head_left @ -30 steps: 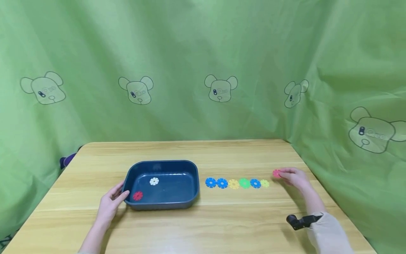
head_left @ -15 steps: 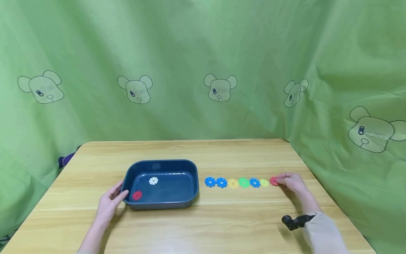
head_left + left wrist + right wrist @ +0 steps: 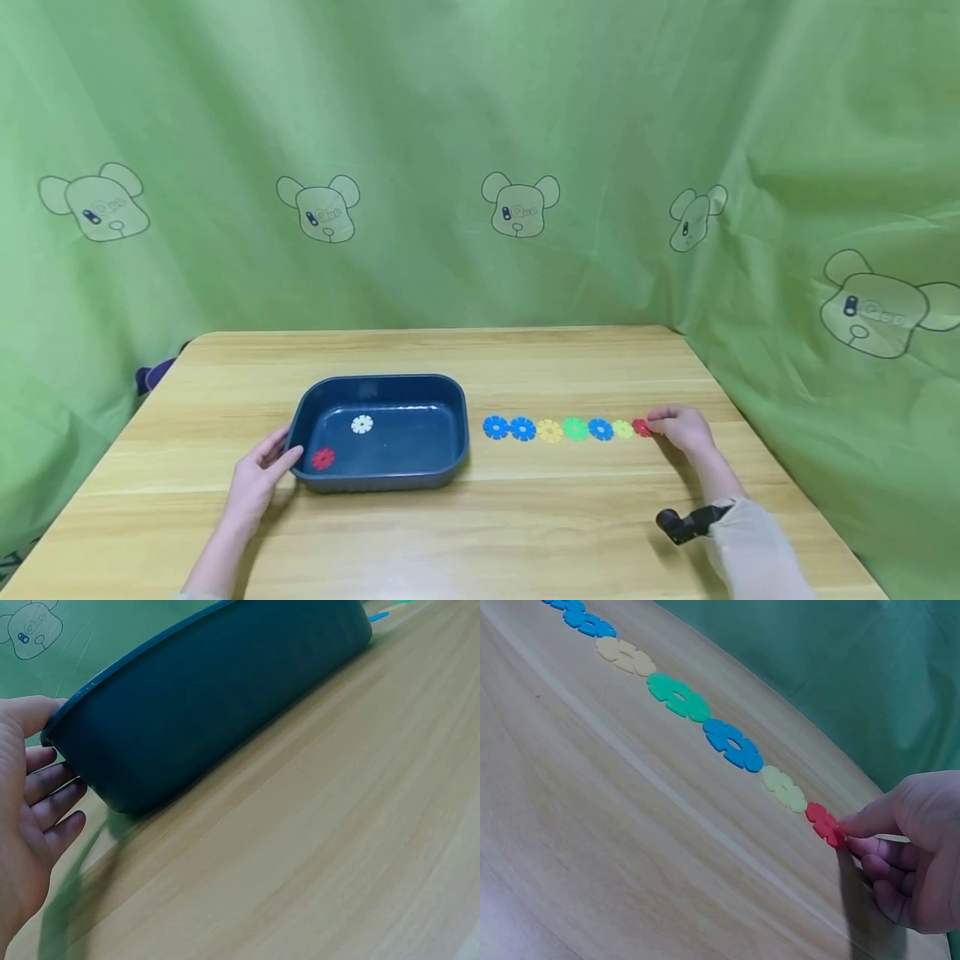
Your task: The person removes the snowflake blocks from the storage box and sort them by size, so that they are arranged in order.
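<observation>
With thumb and forefinger my right hand (image 3: pixel 684 430) pinches a red snowflake disc (image 3: pixel 824 823) at the right end of a row. That disc lies against a small lime-yellow disc (image 3: pixel 784 789). Leftward in the head view come a blue disc (image 3: pixel 600 430), a green disc (image 3: pixel 576 429), a yellow disc (image 3: pixel 550 431) and two more blue ones. My left hand (image 3: pixel 251 483) grips the left end of a dark blue tray (image 3: pixel 382 482), thumb over the rim (image 3: pixel 67 709) and fingers at the outer wall. Inside the tray lie a white disc (image 3: pixel 362 425) and another red disc (image 3: pixel 323 458).
The wooden table (image 3: pixel 525 533) carries the tray left of centre and the row to its right. Green curtains (image 3: pixel 420 275) with bear-head outlines hang behind and at the sides. A black wrist mount (image 3: pixel 690 524) juts from the right sleeve.
My right hand has brought the red disc toward me and leftward, from beyond the row to its right end beside the lime-yellow disc. The left hand has kept its hold on the tray.
</observation>
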Action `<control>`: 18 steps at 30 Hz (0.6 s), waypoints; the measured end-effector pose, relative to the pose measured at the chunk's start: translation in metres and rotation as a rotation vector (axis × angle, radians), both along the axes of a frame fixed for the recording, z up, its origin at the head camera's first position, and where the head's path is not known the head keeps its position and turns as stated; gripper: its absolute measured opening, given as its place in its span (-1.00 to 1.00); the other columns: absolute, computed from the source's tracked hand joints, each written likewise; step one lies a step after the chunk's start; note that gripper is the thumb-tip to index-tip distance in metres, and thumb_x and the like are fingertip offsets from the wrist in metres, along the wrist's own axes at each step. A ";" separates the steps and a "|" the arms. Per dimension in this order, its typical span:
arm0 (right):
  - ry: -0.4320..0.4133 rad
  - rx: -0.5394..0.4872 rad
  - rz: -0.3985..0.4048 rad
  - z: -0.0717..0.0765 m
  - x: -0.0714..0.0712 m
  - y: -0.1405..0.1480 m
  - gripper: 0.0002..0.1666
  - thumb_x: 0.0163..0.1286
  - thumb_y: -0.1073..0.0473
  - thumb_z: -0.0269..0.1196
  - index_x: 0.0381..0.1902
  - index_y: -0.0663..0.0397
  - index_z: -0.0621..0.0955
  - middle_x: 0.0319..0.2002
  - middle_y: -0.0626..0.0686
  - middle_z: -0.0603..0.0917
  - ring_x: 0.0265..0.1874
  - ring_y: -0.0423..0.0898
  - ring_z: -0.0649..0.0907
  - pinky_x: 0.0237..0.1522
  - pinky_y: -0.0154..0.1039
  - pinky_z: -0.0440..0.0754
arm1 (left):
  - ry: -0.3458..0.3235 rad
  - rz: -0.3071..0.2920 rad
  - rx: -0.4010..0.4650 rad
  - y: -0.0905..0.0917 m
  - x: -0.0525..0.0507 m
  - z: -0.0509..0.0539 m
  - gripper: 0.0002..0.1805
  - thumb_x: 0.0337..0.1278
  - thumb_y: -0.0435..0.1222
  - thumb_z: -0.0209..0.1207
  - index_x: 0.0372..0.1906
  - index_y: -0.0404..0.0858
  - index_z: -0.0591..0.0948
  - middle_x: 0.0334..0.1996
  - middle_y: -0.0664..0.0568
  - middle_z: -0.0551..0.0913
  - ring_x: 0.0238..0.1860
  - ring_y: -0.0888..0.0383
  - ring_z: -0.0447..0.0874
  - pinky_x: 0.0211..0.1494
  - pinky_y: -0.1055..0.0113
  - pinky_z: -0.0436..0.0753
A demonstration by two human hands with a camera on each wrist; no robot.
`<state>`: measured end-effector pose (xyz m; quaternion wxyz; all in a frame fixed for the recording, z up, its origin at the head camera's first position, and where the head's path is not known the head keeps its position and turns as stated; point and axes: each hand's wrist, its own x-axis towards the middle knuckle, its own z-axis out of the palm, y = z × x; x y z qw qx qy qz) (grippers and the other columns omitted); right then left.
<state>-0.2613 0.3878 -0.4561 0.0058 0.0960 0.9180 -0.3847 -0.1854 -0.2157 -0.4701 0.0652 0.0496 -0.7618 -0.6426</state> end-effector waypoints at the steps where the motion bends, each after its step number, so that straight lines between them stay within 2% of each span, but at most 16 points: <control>1: -0.001 -0.001 -0.001 0.000 0.000 0.000 -0.64 0.21 0.26 0.22 -0.15 0.50 0.55 -0.15 0.41 0.55 -0.11 0.26 0.47 -0.10 0.01 0.41 | 0.001 0.000 -0.002 0.000 0.000 0.000 -0.42 0.23 -0.29 0.13 0.29 -0.45 0.30 0.23 -0.32 0.31 -0.12 0.67 0.37 -0.02 0.73 0.34; 6: -0.013 -0.035 -0.009 0.003 0.000 -0.002 -0.61 0.21 0.27 0.20 -0.10 0.52 0.51 -0.22 0.34 0.58 -0.21 0.15 0.52 -0.27 -0.20 0.48 | -0.011 0.000 -0.017 -0.001 0.000 0.001 -0.40 0.23 -0.27 0.14 0.29 -0.44 0.29 0.24 -0.31 0.32 -0.13 0.68 0.35 -0.03 0.74 0.33; 10: -0.017 -0.050 0.008 0.008 0.001 -0.010 -0.57 0.25 0.27 0.16 -0.02 0.54 0.46 -0.17 0.37 0.57 -0.26 0.09 0.55 -0.33 -0.23 0.55 | -0.015 -0.001 -0.023 -0.001 0.001 0.002 -0.40 0.23 -0.27 0.14 0.30 -0.43 0.28 0.24 -0.30 0.32 -0.12 0.67 0.34 -0.02 0.74 0.32; 18: 0.106 0.058 0.097 0.029 -0.004 -0.047 -0.56 0.29 0.15 0.18 -0.04 0.44 0.51 -0.15 0.36 0.59 -0.26 0.09 0.58 -0.31 -0.23 0.50 | -0.018 -0.005 -0.018 -0.001 -0.001 0.001 -0.40 0.24 -0.25 0.13 0.31 -0.41 0.28 0.25 -0.28 0.32 -0.11 0.66 0.34 0.00 0.73 0.32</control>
